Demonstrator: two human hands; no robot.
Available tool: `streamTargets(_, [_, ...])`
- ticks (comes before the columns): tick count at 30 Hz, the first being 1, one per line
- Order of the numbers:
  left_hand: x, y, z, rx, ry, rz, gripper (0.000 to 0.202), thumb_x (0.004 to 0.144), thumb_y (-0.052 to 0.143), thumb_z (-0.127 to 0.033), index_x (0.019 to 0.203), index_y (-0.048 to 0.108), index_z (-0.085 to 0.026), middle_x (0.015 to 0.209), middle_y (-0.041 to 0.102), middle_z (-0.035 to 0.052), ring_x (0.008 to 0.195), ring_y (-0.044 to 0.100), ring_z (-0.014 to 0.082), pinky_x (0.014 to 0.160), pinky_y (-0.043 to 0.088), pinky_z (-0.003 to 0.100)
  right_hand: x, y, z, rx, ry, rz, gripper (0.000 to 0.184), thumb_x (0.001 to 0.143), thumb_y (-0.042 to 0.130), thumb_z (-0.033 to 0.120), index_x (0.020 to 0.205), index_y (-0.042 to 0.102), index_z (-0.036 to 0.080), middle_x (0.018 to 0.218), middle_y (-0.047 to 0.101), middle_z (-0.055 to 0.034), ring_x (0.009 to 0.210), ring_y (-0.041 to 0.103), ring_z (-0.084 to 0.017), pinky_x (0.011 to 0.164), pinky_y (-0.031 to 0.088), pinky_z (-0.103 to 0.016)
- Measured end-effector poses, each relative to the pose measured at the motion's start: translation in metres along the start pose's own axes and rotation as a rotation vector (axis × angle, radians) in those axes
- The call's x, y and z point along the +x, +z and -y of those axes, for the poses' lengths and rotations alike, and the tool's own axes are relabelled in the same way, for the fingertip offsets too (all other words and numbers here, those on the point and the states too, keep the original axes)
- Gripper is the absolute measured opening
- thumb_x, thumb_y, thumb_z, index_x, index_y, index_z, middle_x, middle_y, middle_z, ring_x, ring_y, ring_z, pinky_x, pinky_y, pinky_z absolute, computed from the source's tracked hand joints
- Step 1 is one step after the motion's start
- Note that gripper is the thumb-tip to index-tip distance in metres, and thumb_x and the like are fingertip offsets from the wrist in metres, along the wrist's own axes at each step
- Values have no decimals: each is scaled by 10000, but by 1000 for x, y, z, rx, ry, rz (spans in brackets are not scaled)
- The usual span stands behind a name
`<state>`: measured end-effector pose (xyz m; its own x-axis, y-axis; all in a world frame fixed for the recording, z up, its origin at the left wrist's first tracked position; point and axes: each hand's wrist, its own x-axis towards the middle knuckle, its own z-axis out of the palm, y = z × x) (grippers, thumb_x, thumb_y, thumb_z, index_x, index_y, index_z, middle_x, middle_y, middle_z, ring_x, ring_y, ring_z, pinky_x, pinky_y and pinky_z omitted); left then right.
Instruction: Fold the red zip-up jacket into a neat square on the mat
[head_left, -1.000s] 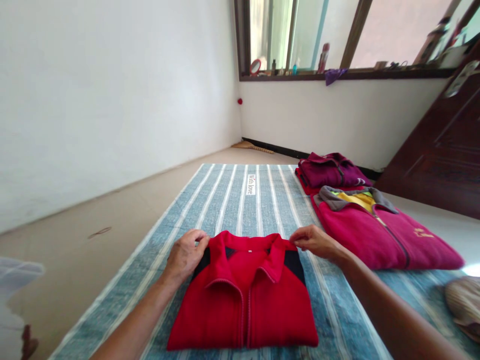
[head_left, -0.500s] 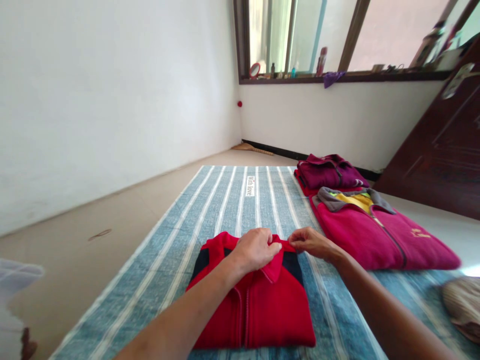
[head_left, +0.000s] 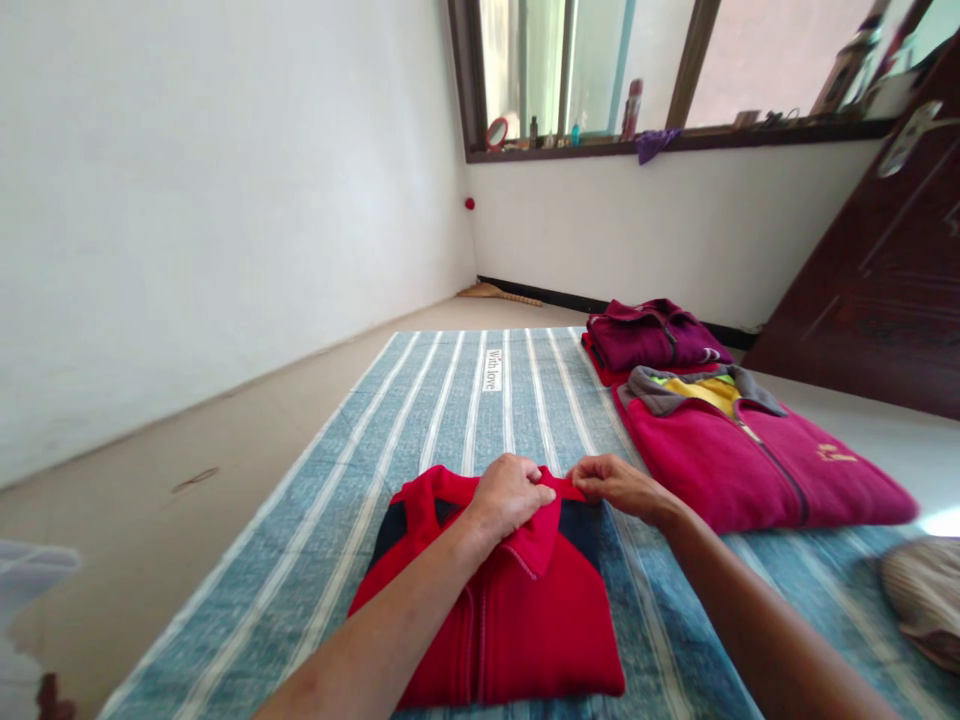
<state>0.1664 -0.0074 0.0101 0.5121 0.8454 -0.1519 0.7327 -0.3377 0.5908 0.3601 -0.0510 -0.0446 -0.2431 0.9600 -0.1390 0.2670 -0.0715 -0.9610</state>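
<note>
Left hand (head_left: pixel 508 497) closed in a pinch on the collar (head_left: pixel 541 535) of a red fleece jacket (head_left: pixel 517 640), which lay folded flat at the near edge of a blue striped mat (head_left: pixel 457 420); right hand (head_left: pixel 611 487) half-curled, its fingertips (head_left: pixel 579 476) pinching the collar's other end; a magenta fleece jacket (head_left: pixel 750 470) lay folded just beside, along the mat's right edge; a folded plum jacket (head_left: pixel 645 335) rested on a red garment (head_left: pixel 600 365) at the far right corner; a beige cloth bundle (head_left: pixel 926 590) lay at the near right corner; a "With love" label (head_left: pixel 491 370) marked the far edge.
</note>
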Motion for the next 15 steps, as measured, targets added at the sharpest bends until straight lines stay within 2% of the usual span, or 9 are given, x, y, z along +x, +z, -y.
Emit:
streamTargets(6, [-1,7,9,-222,73,-50,203,664,576,-219,496,471,-174,462,419,-51,483,396,99,472,243,229,1,1,-3,-30,-12,-28,204,747,564,352,670,531,166,608,437,46,580,367,-95,559,290,-227])
streamTargets(12, [-5,6,8,-325,81,-31,183,667,574,-260,534,484,-172,480,417,-53,496,387,97,473,233,223,-2,-3,-5,32,-28,23,388,771,583,523,889,634,157,744,546,4,666,446,-124,625,356,-242])
streamTargets(15, [-8,3,6,-394,63,-12,182,665,572,-282,552,484,-170,482,411,-56,490,370,92,467,220,221,-3,-5,-7,80,-45,57,435,737,628,568,893,659,163,819,597,-22,727,489,-147,661,383,-258])
